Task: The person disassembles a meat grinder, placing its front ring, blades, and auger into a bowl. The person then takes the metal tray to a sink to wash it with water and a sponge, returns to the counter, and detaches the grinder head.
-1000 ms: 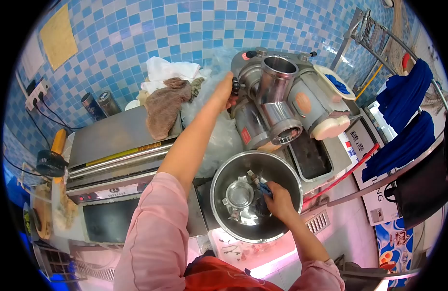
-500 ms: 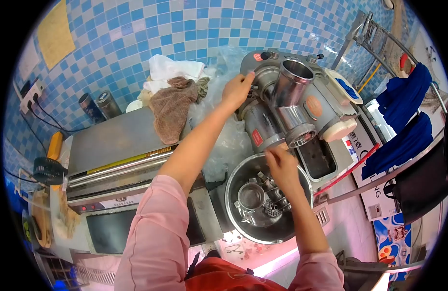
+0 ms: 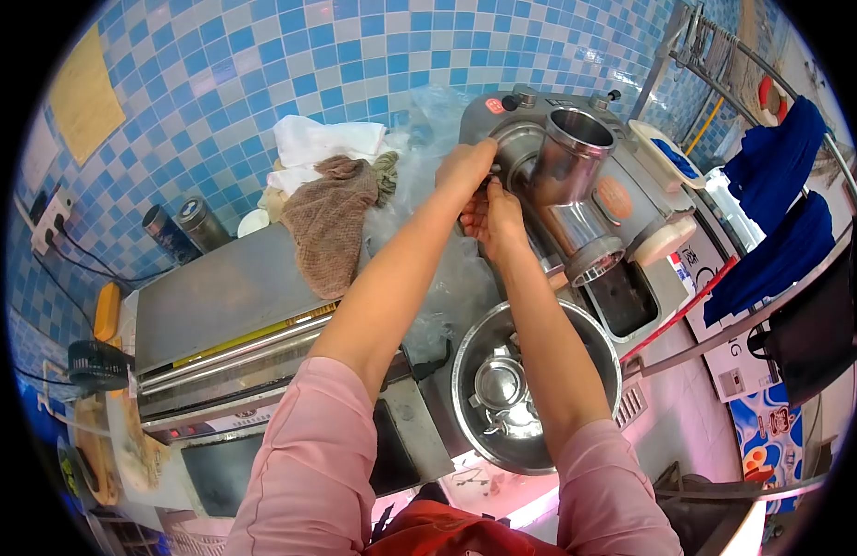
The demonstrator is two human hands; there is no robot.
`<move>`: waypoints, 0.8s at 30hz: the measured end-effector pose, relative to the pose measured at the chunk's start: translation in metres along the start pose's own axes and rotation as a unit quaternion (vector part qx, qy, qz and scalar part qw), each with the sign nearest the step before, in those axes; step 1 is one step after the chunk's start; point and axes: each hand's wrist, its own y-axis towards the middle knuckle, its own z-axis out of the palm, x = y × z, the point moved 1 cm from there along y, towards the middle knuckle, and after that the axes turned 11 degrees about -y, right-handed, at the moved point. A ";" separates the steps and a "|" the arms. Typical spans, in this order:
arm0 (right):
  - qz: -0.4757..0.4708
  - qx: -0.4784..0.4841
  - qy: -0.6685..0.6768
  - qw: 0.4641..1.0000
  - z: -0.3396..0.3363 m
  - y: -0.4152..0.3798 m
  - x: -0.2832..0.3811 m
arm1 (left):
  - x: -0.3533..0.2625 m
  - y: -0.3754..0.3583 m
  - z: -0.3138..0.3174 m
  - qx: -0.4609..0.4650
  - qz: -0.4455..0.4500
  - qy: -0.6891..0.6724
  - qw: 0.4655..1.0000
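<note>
Both hands are at the left side of a meat grinder with an upright metal feed tube point(image 3: 574, 157). My left hand point(image 3: 465, 172) is closed, fingertips against a small dark part by the round metal housing point(image 3: 519, 146). Just below and touching that same spot, my right hand point(image 3: 496, 219) has its thumb and fingers curled in a pinch. What either hand grips is mostly hidden. Under my right forearm stands a steel bowl point(image 3: 464, 369) holding loose metal parts, among them a ring-shaped piece point(image 3: 500, 383). My forearm covers part of the bowl.
A wrapping machine point(image 3: 229, 278) stands on the left, with a brown towel point(image 3: 328, 218) at its back corner. Clear plastic sheeting point(image 3: 419, 250) lies beside the grinder. A steel tray point(image 3: 623, 301) sits right of the bowl; blue cloths point(image 3: 771, 199) hang on a rack.
My right hand has moved up from above the bowl to the grinder's side, joining my left hand. My left hand has stayed near the housing. The view has shifted slightly.
</note>
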 end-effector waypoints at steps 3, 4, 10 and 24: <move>0.021 -0.026 0.012 0.999 -0.002 -0.003 0.004 | 0.005 -0.002 0.011 -0.063 0.013 -0.037 0.997; 0.035 -0.028 0.034 0.998 0.001 0.000 0.003 | 0.004 -0.006 0.012 -0.088 0.023 -0.044 0.995; 0.013 -0.015 0.166 0.986 0.012 0.009 -0.002 | -0.003 -0.020 0.017 -0.143 0.110 0.068 0.981; -0.081 0.117 0.323 0.936 0.014 0.033 -0.019 | 0.012 -0.021 0.002 -0.149 0.494 0.212 0.830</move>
